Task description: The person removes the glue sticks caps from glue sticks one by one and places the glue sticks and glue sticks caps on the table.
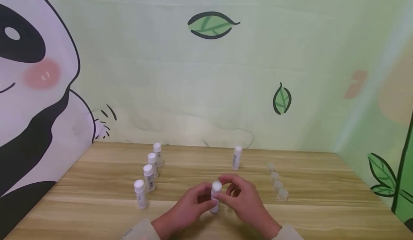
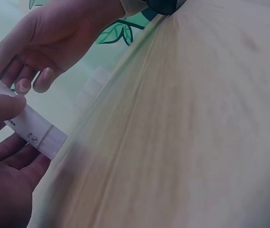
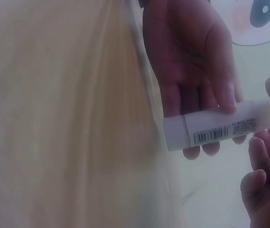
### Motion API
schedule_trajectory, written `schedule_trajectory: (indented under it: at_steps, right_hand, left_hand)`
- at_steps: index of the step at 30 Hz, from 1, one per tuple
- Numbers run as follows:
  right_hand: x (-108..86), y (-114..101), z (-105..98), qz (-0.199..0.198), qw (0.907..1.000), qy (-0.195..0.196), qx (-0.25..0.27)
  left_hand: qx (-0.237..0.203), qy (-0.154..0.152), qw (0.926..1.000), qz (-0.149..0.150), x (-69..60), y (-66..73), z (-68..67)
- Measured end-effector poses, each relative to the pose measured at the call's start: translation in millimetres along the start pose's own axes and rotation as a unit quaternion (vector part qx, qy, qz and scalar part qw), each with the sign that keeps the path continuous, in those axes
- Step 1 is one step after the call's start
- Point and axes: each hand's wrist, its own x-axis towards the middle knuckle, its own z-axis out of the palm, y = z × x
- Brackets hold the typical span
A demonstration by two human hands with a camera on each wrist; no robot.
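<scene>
Around the lower body of a white glue stick (image 1: 214, 206) curl the fingers and thumb of my left hand (image 1: 190, 202). It stands upright just above or on the table; its base contact is unclear. My right hand (image 1: 243, 197) has thumb and forefinger at the stick's top end, pinching there. In the right wrist view, a barcode shows on the held glue stick (image 3: 211, 128), and its top end is blurred beside the right hand's fingers (image 3: 258, 152). The left wrist view shows the right hand (image 2: 54, 47) above the stick, its other fingers loosely curled.
On the left, several similar white tubes (image 1: 149, 177) stand in a slanting row. One more white tube (image 1: 237, 157) stands at the back. Several small translucent caps or discs (image 1: 282, 194) line up at right. A printed backdrop (image 1: 161, 71) rises behind the wooden table (image 1: 96, 211).
</scene>
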Motion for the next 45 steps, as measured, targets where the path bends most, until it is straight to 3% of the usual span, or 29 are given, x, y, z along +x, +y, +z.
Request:
schedule_trajectory:
  at_steps: [3, 19, 35, 45]
  right_hand:
    - [-1.8, -2.4, 1.0, -0.010, 1.0000, -0.001, -0.002]
    - [-4.9, -4.7, 0.3, -0.047, 0.9989, 0.008, -0.002]
    - [-3.3, -6.6, -2.4, -0.045, 0.9988, 0.020, -0.009]
    - [-1.1, -8.2, -10.3, -0.029, 0.9975, 0.065, -0.002]
  left_hand:
    - [-0.004, -0.003, 0.9999, 0.009, -0.6, -0.3, 0.4]
    - [-0.002, -0.019, 0.9998, -0.001, -1.7, 3.6, 1.0]
    - [0.008, -0.030, 0.9995, -0.008, -1.3, 3.3, -1.2]
    - [0.022, -0.019, 0.9996, -0.006, -0.4, -0.5, -4.5]
